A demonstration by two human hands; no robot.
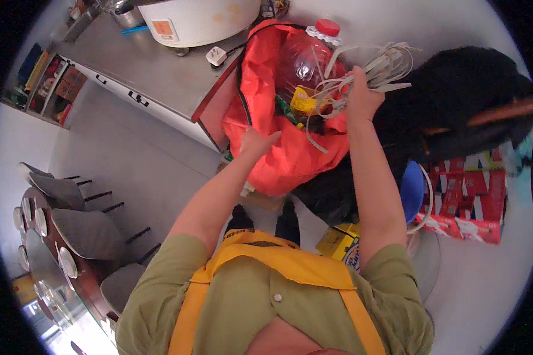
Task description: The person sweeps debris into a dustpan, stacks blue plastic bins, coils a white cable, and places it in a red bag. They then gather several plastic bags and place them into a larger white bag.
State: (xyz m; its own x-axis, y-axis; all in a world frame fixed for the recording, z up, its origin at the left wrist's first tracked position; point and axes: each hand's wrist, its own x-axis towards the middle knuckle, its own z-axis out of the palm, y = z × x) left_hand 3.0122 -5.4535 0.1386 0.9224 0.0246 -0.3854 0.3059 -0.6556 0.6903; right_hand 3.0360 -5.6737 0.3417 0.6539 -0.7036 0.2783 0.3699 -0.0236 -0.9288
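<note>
A large red woven bag (288, 164) with a zipped edge stands gaping in front of me. My left hand (257, 143) grips its near left rim, the thumb lying over the edge. Above the bag's right side, my right hand (365, 95) is closed around a tangled bundle of whitish plastic strapping (388, 66). Loose strands hang from that fist into the bag's mouth. Inside the bag sits a big transparent plastic bottle (300, 66) with a red cap (328, 27). A yellow wrapper (305, 101) and something green lie against it; what is deeper is hidden.
To the left runs a metal-topped counter (160, 66) bearing a white appliance (200, 20) and a power plug (216, 56). Black bags (453, 102), a blue basin (411, 191) and red-and-white packaging (466, 195) crowd the right. A yellow box (340, 242) is near my feet. Chairs (86, 230) surround a table at lower left.
</note>
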